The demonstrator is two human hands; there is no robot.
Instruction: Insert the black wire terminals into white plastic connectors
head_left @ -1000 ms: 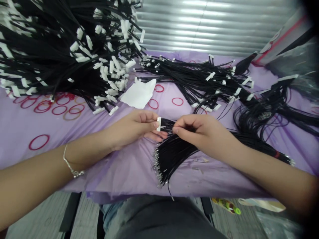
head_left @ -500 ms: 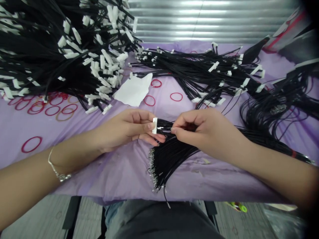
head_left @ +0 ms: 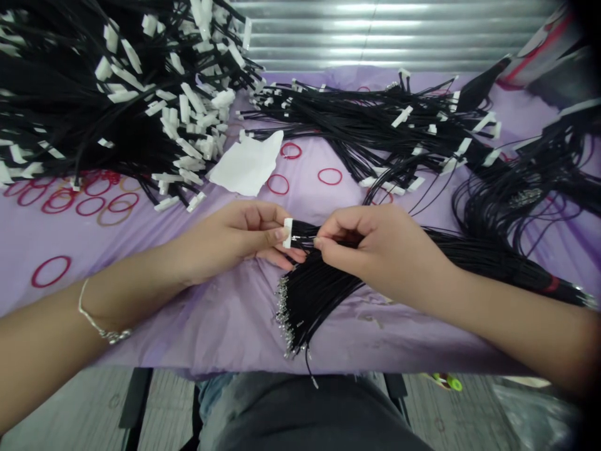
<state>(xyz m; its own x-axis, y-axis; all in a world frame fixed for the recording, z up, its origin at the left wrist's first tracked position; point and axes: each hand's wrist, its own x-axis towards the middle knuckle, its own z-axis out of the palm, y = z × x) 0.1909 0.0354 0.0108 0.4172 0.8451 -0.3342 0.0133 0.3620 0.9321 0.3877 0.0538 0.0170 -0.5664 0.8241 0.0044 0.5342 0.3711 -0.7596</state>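
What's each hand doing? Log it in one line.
left hand: holds white connector | right hand: pinches wire beside connector | black wire bundle: on purple cover

Left forearm (head_left: 126,291) enters from near left, right forearm (head_left: 507,319) from near right. Left hand (head_left: 253,235): thumb and fingers pinching, lower fingers extended right. Right hand (head_left: 375,241): thumb and index pinched, palm inward.

Slatted panel (head_left: 399,34): bright glare streaks
Table (head_left: 220,326): below slatted panel, softly lit, faint shadows
Right forearm (head_left: 516,332): below-right of slatted panel, fading into blurry black
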